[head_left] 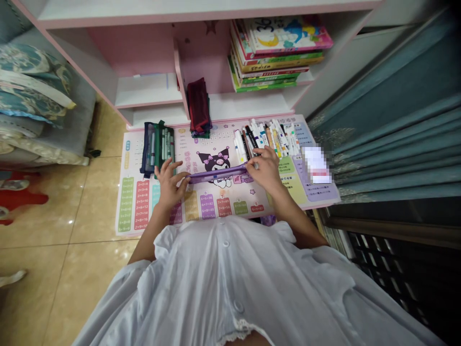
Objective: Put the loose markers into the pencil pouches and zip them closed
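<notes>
A long purple pencil case (216, 173) lies across the middle of the printed desk mat (201, 204). My left hand (170, 183) rests on its left end with the fingers spread and pressing down. My right hand (264, 166) is closed in a pinch at the case's right end, seemingly at the zipper. Just behind my right hand lies a row of several markers and pens (264, 137). An open dark pencil case (157, 146) with pens inside lies behind my left hand.
A pink and white shelf unit (151, 91) stands at the back of the desk, with a stack of books (275, 53) and folded dark red cloth (198, 106). Blue curtains (396, 125) hang at the right. Tiled floor (54, 226) lies left.
</notes>
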Demonstrator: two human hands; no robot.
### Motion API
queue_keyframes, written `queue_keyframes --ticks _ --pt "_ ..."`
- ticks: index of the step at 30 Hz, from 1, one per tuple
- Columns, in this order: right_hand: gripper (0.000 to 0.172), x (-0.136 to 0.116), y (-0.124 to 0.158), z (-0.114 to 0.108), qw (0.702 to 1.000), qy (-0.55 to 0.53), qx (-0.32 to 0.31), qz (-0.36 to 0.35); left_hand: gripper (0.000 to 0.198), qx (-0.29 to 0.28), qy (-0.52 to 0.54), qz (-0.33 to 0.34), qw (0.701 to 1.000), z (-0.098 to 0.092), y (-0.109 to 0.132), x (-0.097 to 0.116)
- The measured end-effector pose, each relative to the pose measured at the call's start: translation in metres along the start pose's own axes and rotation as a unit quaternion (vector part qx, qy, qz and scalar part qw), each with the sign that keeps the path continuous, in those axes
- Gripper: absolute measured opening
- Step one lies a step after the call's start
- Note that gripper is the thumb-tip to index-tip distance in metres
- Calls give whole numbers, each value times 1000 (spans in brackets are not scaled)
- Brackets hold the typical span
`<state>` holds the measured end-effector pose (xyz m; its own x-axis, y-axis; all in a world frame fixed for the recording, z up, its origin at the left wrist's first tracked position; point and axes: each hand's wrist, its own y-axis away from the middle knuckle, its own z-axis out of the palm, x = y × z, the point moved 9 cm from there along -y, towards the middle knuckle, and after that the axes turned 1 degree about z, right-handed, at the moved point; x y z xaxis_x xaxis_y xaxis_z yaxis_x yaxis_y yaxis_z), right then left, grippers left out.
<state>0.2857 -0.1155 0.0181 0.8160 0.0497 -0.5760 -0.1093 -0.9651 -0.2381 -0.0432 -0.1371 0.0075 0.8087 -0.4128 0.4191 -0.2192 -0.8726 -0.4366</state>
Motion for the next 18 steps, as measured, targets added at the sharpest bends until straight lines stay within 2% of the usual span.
queue_keyframes --ticks 6,11,18 --pt "13 12 -1 -1 1000 -14 6 16 23 -3 -1 -7 1000 -1 0 0" --pt "14 18 -1 -9 999 -8 34 19 23 24 7 4 1000 -6 1 0" --pt "13 21 -1 -13 999 -11 27 42 24 12 1 -9 1000 -5 -1 -3"
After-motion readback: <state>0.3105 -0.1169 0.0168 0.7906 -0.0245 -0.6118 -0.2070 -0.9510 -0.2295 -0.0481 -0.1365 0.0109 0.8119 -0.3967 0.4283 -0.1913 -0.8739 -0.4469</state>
